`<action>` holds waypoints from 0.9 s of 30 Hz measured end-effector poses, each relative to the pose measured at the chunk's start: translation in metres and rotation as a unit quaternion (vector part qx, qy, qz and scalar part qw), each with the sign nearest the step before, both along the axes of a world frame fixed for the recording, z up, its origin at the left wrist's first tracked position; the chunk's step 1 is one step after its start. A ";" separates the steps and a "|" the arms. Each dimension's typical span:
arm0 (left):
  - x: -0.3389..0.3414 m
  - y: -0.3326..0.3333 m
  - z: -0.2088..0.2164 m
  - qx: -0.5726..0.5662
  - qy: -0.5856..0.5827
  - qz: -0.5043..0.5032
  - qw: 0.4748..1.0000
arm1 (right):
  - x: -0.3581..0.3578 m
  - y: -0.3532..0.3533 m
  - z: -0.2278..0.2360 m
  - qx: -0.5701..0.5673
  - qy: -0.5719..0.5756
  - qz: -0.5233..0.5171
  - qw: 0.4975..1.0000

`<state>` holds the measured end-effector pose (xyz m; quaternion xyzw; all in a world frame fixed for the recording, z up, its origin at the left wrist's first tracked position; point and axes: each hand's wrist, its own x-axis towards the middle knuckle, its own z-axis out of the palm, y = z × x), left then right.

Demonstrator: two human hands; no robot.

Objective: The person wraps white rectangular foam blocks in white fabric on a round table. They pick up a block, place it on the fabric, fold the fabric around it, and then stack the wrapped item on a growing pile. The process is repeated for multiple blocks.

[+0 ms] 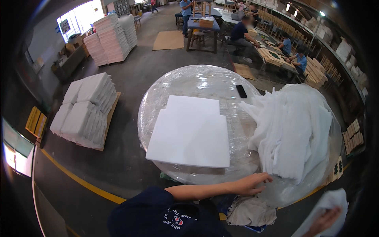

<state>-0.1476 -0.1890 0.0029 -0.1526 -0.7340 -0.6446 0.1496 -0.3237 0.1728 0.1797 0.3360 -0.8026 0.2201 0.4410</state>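
Observation:
My left hand (252, 184) reaches across to the right, above the near edge of the round plastic-wrapped table (241, 130). Its fingers are loosely spread with nothing in them, close to a thick pile of white fibre wadding sheets (292, 130). At the lower right, my right hand (328, 218) grips a white wadding sheet (335, 199) hanging beyond the table; its fingertips are partly hidden. A flat white foam slab (191, 134) with notched far corners lies on the left part of the table.
A black phone (241, 91) lies near the table's far edge. Beige cloth (252, 211) hangs below my left hand. Stacked white padding (85, 106) stands on a pallet at left, taller stacks (112, 39) behind. Several people work at tables (276, 57) at far right.

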 end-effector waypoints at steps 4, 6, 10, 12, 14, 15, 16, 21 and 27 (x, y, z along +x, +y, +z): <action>0.073 -0.006 0.051 0.146 0.037 -0.006 0.989 | 0.128 -0.172 -0.051 -0.025 -0.266 0.273 0.924; 0.107 -0.007 0.055 0.171 0.027 0.028 0.984 | 0.180 -0.235 -0.039 0.031 -0.256 0.412 0.874; 0.158 -0.033 0.058 0.162 0.083 0.143 0.973 | 0.225 -0.284 -0.025 0.035 -0.209 0.528 0.822; 0.171 -0.040 0.067 0.193 0.077 0.163 0.964 | 0.236 -0.292 -0.015 0.032 -0.193 0.551 0.812; 0.181 -0.038 0.074 0.193 0.086 0.214 0.954 | 0.247 -0.297 -0.008 0.005 -0.196 0.587 0.785; 0.186 -0.035 0.076 0.176 0.099 0.254 0.946 | 0.252 -0.297 -0.005 -0.007 -0.182 0.586 0.789; 0.191 -0.031 0.078 0.159 0.111 0.293 0.936 | 0.257 -0.296 -0.002 -0.018 -0.167 0.585 0.793; 0.238 -0.024 0.095 0.138 0.053 0.394 0.907 | 0.256 -0.283 -0.010 -0.105 -0.119 0.514 0.843; 0.261 -0.013 0.123 -0.022 0.009 0.515 0.857 | 0.283 -0.303 0.002 -0.110 -0.437 0.573 0.684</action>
